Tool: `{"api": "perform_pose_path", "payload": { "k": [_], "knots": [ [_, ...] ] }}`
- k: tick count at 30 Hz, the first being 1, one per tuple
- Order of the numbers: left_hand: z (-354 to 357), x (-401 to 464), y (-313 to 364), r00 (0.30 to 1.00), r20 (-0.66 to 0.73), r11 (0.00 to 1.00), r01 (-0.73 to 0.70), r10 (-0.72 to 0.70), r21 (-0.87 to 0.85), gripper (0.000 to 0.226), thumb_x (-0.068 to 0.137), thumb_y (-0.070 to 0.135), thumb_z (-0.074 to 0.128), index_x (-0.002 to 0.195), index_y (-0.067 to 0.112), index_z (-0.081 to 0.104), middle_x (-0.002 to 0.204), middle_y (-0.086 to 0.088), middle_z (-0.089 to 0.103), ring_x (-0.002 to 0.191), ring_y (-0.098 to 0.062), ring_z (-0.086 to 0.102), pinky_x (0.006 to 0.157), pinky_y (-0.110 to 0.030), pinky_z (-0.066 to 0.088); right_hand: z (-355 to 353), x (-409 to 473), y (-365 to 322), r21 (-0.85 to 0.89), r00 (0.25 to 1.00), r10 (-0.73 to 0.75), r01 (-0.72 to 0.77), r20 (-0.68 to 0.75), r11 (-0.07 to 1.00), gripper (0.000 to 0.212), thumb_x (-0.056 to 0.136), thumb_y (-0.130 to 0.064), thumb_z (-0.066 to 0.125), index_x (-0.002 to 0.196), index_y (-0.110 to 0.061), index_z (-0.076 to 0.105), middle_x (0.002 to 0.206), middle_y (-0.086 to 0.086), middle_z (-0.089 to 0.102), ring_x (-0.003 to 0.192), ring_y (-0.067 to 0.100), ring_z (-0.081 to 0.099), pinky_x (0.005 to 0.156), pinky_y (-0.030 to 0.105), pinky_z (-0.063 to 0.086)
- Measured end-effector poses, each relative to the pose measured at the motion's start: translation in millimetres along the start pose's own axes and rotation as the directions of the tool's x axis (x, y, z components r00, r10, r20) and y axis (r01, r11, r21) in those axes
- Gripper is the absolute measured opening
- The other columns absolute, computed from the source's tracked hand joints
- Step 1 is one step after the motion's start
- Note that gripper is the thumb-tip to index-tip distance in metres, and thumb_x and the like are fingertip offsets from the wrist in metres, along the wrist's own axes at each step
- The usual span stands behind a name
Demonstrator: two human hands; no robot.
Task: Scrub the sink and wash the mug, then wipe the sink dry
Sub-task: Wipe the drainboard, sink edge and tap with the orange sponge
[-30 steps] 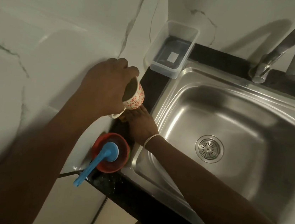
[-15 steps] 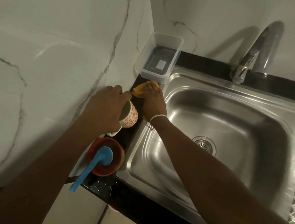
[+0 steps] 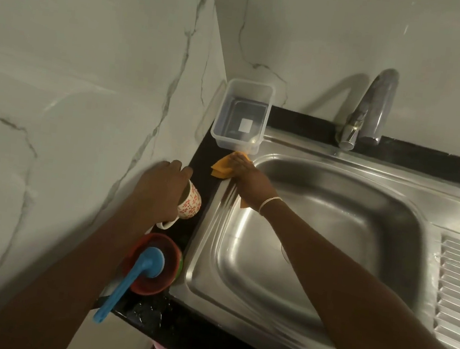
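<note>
Mug (image 3: pixel 189 204) in left hand (image 3: pixel 160 192); right hand (image 3: pixel 251 180) w/ cloth (image 3: pixel 221 167) on sink (image 3: pixel 340 159) rim.

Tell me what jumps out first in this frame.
The two hands: the right hand presses an orange cloth on the steel sink rim's left edge, and the left hand holds a red-patterned mug over the black counter. Nearer the camera, a blue-handled brush sits in a red bowl.
</note>
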State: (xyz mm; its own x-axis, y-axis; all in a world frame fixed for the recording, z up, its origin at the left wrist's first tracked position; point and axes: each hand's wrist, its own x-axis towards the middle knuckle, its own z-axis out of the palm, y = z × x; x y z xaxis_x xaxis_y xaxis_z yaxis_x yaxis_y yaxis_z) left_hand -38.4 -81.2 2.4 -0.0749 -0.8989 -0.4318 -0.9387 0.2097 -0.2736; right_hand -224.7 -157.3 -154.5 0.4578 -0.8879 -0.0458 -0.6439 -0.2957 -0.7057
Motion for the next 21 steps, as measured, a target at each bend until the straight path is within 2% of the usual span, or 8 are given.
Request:
{"api": "perform_pose_path", "payload": {
  "k": [3,6,8,10,12,17,19,21],
  "knots": [
    [-3.4,5.9,5.6,0.999,0.045,0.998,0.013,-0.016,0.057,0.087,0.065,0.038,0.083,0.136,0.018,0.038,0.128,-0.003,0.047,0.116,-0.019,0.051,0.093,-0.030,0.050,0.7,1.5,3.4,-0.024,1.000,-0.008,0.008,0.015,1.000,0.058,0.098,-0.003,0.053,0.152,-0.015,0.037,0.159,0.010,0.033,0.144,0.032,0.037,0.118,0.042,0.032],
    [-12.9,9.7,9.3,0.994,0.105,0.997,0.017,-0.024,0.075,0.094,0.058,0.056,0.082,0.132,0.018,0.039,0.126,-0.003,0.049,0.114,-0.020,0.052,0.092,-0.033,0.049,4.8,0.7,5.5,-0.021,1.000,-0.005,0.006,0.017,1.000,0.062,0.099,-0.003,0.054,0.154,-0.016,0.031,0.162,0.009,0.027,0.146,0.032,0.032,0.117,0.041,0.031],
    [-22.6,17.0,14.5,0.999,-0.048,1.000,0.012,-0.013,-0.020,0.090,0.060,0.068,0.074,0.129,0.018,0.043,0.120,-0.003,0.052,0.107,-0.020,0.054,0.087,-0.035,0.048,6.7,0.9,5.5,-0.003,1.000,-0.001,0.001,0.016,1.000,0.066,0.097,-0.005,0.057,0.155,-0.018,0.029,0.163,0.008,0.024,0.148,0.032,0.028,0.117,0.042,0.031],
    [-33.0,37.3,27.3,0.965,-0.262,0.992,-0.014,-0.020,-0.127,0.072,0.075,0.058,0.070,0.129,0.017,0.046,0.121,-0.005,0.053,0.105,-0.021,0.056,0.082,-0.034,0.049,9.8,1.5,7.2,-0.037,0.999,-0.003,0.005,0.036,0.999,0.070,0.095,-0.006,0.060,0.155,-0.020,0.028,0.164,0.005,0.021,0.149,0.029,0.024,0.117,0.043,0.031],
    [-43.0,68.1,43.8,0.924,-0.382,0.984,-0.044,-0.024,-0.170,0.056,0.083,0.036,0.070,0.130,0.016,0.047,0.125,-0.006,0.053,0.108,-0.022,0.056,0.081,-0.033,0.050,14.9,3.3,10.6,-0.062,0.999,-0.021,0.023,0.044,0.998,0.070,0.094,-0.008,0.062,0.154,-0.023,0.031,0.164,0.003,0.021,0.150,0.027,0.022,0.116,0.046,0.036],
    [-47.5,116.2,63.7,0.951,-0.309,0.997,-0.055,0.033,-0.063,0.018,0.095,0.021,0.055,0.108,0.013,0.065,0.099,-0.004,0.066,0.092,-0.020,0.065,0.081,-0.032,0.049,15.8,1.0,11.3,-0.088,0.997,-0.080,0.082,0.022,0.993,0.065,0.095,-0.009,0.060,0.154,-0.015,0.033,0.163,0.009,0.023,0.149,0.032,0.026,0.112,0.047,0.041],
    [-42.7,119.5,59.0,0.949,-0.308,0.994,-0.093,0.073,-0.053,0.018,0.096,0.018,0.053,0.103,0.010,0.068,0.095,-0.007,0.069,0.090,-0.023,0.066,0.088,-0.036,0.048,19.0,-9.5,3.0,-0.043,0.989,-0.151,0.150,-0.005,0.988,0.066,0.094,-0.006,0.061,0.153,-0.012,0.034,0.161,0.013,0.028,0.139,0.035,0.043,0.106,0.040,0.047],
    [-39.2,118.8,47.8,0.934,-0.345,0.989,-0.123,0.090,-0.076,0.019,0.095,0.012,0.052,0.106,0.011,0.067,0.103,-0.008,0.069,0.097,-0.026,0.064,0.098,-0.040,0.042,32.6,-17.9,-12.5,-0.034,0.951,-0.307,0.308,0.022,0.951,0.061,0.092,-0.006,0.062,0.150,-0.012,0.041,0.158,0.013,0.035,0.139,0.035,0.043,0.111,0.040,0.040]
  ]
}}
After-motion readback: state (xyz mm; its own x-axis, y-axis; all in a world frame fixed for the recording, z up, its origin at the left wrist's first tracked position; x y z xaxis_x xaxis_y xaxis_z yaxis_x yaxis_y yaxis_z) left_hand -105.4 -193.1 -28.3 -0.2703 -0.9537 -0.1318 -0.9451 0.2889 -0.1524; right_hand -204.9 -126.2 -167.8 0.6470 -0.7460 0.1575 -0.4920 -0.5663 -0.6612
